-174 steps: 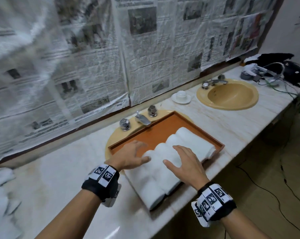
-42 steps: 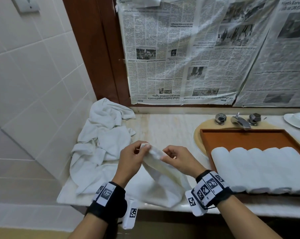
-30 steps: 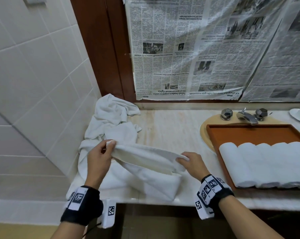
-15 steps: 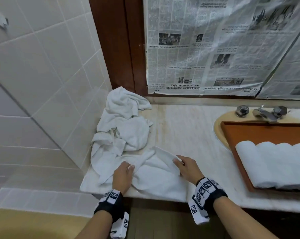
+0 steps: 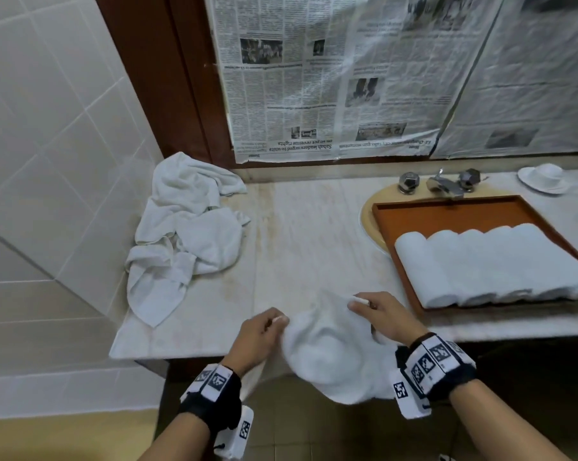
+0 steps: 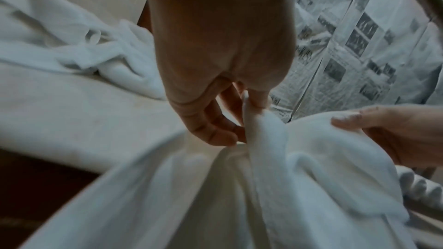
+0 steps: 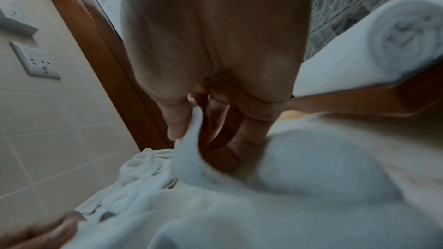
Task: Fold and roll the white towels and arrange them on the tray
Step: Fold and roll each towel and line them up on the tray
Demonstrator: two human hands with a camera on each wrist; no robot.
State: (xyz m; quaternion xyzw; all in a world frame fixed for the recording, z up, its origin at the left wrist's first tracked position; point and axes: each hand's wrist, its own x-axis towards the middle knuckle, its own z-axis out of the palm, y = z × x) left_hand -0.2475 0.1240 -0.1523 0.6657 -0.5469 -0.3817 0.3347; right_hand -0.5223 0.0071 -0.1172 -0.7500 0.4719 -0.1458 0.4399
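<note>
A pale marble counter (image 5: pixel 300 234) runs from the tiled wall at the left to the right edge of the head view, stained yellowish along a seam in its middle. At its far left a heap of crumpled white towels (image 5: pixel 184 234) lies on the stone, one end trailing toward the near edge. To the right a yellow basin (image 5: pixel 369 217) is sunk into the counter, with a chrome tap (image 5: pixel 442 184) behind it. An orange-brown tray (image 5: pixel 447 211) sits across the basin, holding a row of rolled white towels (image 5: pixel 487 264). At the far right stands a white cup on a saucer (image 5: pixel 543 174).
</note>
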